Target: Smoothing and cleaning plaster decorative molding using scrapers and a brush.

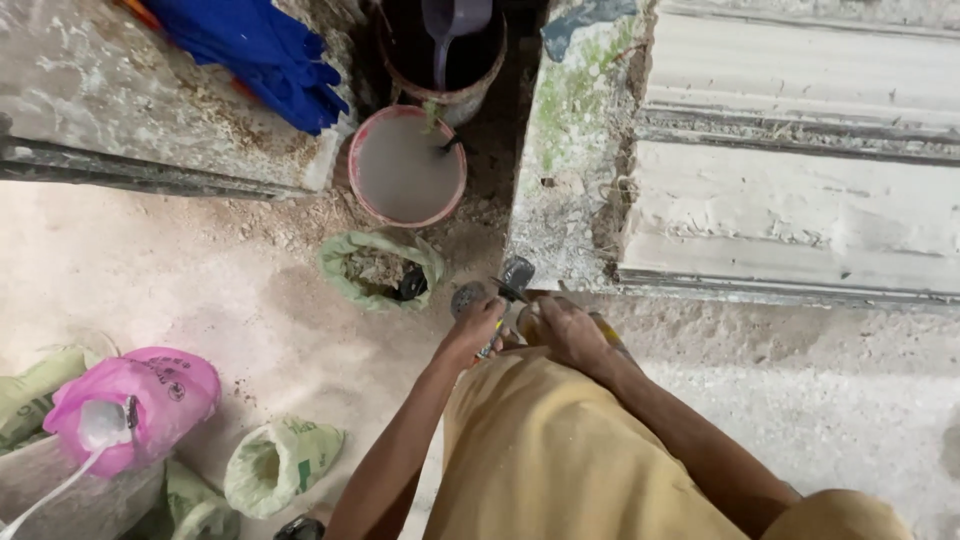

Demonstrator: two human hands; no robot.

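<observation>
From the head camera, looking straight down, the left hand (478, 325) is clenched around a small tool (497, 300) with a dark, rounded metal head that sticks out above the knuckles, toward a white moulded slab (790, 215). The right hand (567, 330) lies just beside it, fingers curled over something with a yellow part (606, 330); what it grips is mostly hidden beneath the hand, so I cannot tell what it is. The two hands almost touch, held over the person's yellow garment (560, 450), close to the lower left corner of the slab.

Just above and left of the left hand, an open green sack (345, 275) sits on the dusty floor (200, 290), with a dark object inside. Beyond it stands a pink bucket (405, 165) filled with pale grey liquid, and behind that a darker bucket (470, 85) holding a grey scoop (455, 20). A blue cloth (260, 50) hangs over a concrete ledge at the upper left. At the lower left lie a pink plastic bag (150, 395) and another pale green sack (280, 465).
</observation>
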